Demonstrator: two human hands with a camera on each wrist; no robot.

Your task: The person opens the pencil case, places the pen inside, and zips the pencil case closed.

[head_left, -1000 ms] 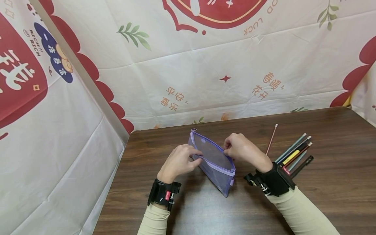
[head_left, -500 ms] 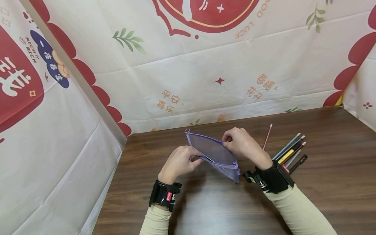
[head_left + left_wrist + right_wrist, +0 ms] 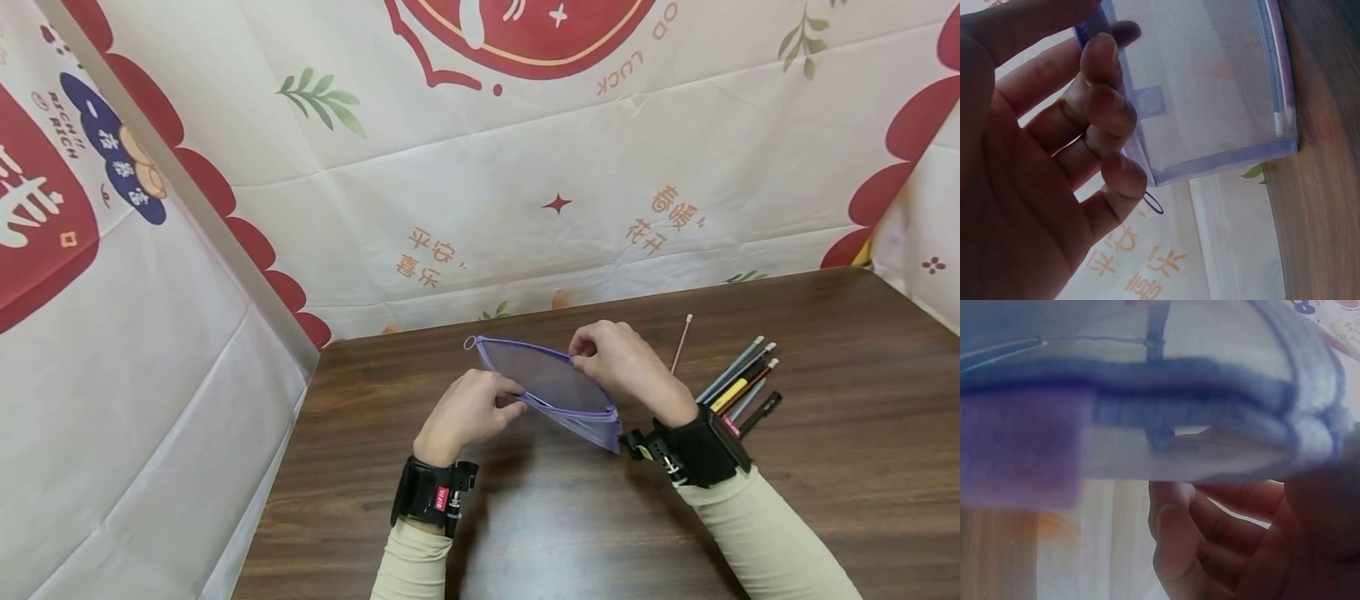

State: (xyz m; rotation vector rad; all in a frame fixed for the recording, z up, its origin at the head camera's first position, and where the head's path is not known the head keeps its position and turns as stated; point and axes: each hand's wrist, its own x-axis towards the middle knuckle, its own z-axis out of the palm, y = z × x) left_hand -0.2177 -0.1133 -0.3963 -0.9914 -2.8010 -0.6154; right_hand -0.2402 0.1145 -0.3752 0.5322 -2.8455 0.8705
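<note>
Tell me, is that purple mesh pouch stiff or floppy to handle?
Probably floppy: the pouch bows open between the left hand and right hand pinching its rims. Likely light too, since the see-through mesh looks thin and nothing shows inside in the left wrist view. It seems unlikely to roll, unlike the pencils on the table.

I sit at a dark brown wood-grain table (image 3: pixel 825 517) pushed into a corner. 2 walls meet there, both draped in creased white cloth (image 3: pixel 465 183) printed with red shapes, green sprigs and orange characters. A pale strip (image 3: pixel 187 200) runs down the corner seam, perhaps a post. The light falls even and soft, casting faint shadows on my tabletop.
</note>
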